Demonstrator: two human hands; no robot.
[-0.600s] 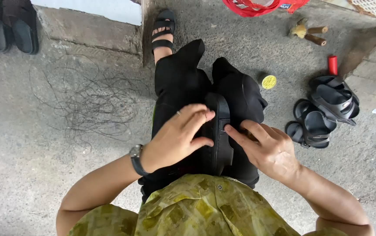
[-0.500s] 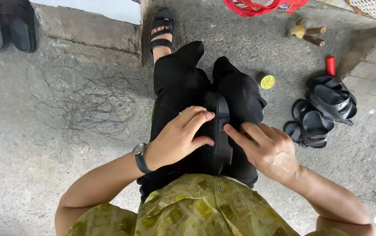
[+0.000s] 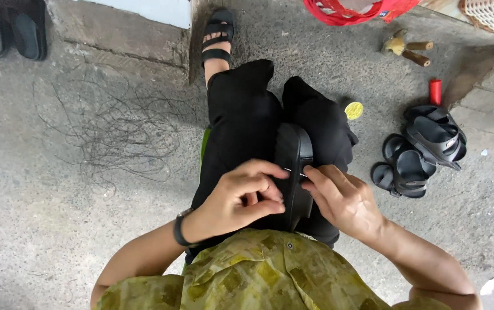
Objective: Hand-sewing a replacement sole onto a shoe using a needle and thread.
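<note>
I am sitting on the concrete floor (image 3: 57,218), black trousers (image 3: 241,120) stretched out ahead of me, one foot in a black strapped sandal (image 3: 217,35) up by the step (image 3: 115,34). Everything else I am placing from the sole (image 3: 294,166) — a black shoe sole that is lying lengthwise in my lap, between my thighs.

Left of the sole, well apart on the floor, a loose tangle of dark thread (image 3: 109,126) is spreading out. Far up and left of it, dark shoes (image 3: 11,31) are standing by the step. Right of the sole, a heap of black sandals (image 3: 422,149) is lying on the floor, with a yellow lid (image 3: 353,110) nearer in and a red tube (image 3: 435,92) just above the heap. Further up and right, a brush (image 3: 407,50) is lying near a red basket (image 3: 367,10).

My left hand (image 3: 241,198) is resting on the sole's left edge, fingers curled closed against it. My right hand (image 3: 344,201) is lying at its right edge, thumb and forefinger pinching a thin needle (image 3: 296,172) — it is crossing the sole's rim between my two hands.
</note>
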